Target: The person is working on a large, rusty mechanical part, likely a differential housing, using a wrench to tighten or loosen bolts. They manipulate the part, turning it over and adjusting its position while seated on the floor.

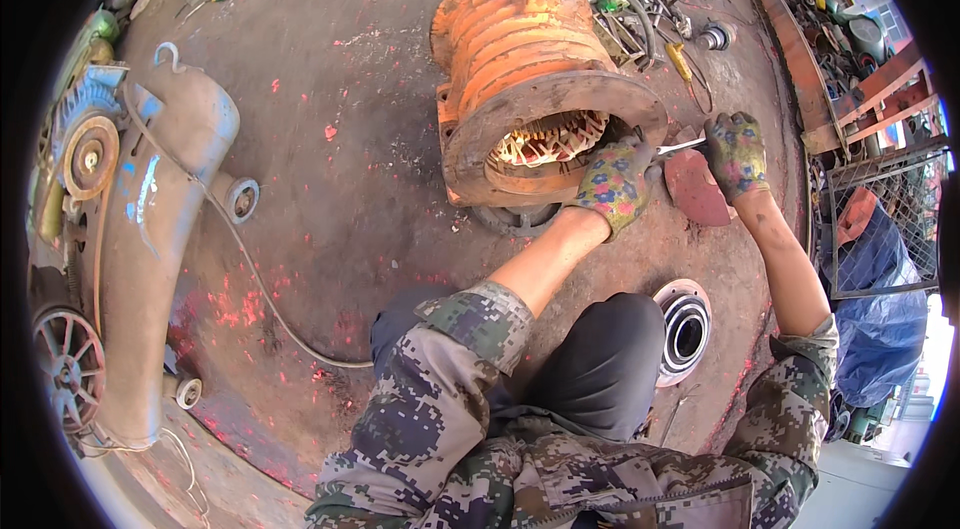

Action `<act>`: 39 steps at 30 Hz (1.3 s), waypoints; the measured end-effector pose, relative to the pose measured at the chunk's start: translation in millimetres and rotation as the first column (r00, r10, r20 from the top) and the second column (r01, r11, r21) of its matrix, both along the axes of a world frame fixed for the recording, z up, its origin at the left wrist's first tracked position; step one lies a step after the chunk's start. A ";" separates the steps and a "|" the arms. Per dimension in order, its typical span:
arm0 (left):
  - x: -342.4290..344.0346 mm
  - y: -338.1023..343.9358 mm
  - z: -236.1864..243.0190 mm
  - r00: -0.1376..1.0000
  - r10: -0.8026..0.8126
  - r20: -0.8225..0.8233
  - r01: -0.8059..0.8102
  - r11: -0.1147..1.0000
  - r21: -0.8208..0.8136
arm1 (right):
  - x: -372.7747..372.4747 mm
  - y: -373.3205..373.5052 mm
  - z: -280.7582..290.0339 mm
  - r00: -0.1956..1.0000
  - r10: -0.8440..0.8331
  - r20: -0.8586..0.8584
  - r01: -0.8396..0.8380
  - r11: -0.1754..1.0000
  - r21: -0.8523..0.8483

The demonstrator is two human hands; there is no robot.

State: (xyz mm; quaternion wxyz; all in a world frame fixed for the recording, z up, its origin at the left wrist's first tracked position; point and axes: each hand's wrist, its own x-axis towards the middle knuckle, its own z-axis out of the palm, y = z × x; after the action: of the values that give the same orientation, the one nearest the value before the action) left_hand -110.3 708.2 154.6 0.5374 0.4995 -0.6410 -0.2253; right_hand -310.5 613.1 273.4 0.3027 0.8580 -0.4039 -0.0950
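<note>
An orange ribbed motor housing lies on its side, its round end flange facing me. Pale wound coils show inside the opening. My left hand, in a flowered glove, is closed at the flange's right edge; what its fingers grip is hidden. My right hand, gloved alike, is wrapped round a slim silver bar-shaped tool. The tool's other end reaches toward the flange edge by my left fingers. A reddish-brown plate lies on the floor beneath the tool.
A ringed metal flange part lies by my knee. At left stands a grey-blue machine with wheels and a trailing cable. Tools and cables lie scattered behind the motor. A rusty metal frame and wire mesh crate line the right.
</note>
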 end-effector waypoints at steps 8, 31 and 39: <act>60.0 12.1 6.1 0.988 0.100 0.119 -0.129 0.956 0.263 | 85.7 69.7 -209.7 0.094 -0.774 0.626 -0.117 0.616 0.779; -24.2 -24.6 -4.8 0.947 0.143 0.287 -0.053 0.952 -0.300 | 119.5 63.4 62.8 0.808 0.562 0.175 -0.577 0.815 0.047; -7.8 -14.6 -4.8 0.934 -0.145 -0.327 0.141 0.989 -0.035 | -13.8 -1.7 26.8 0.977 0.190 0.092 -0.182 0.979 -0.092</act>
State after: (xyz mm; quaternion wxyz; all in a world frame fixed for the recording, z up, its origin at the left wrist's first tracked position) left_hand -118.1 693.7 149.7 0.6217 0.4038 -0.5783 -0.3404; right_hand -324.4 611.4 300.2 0.3248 0.8825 -0.3401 -0.0062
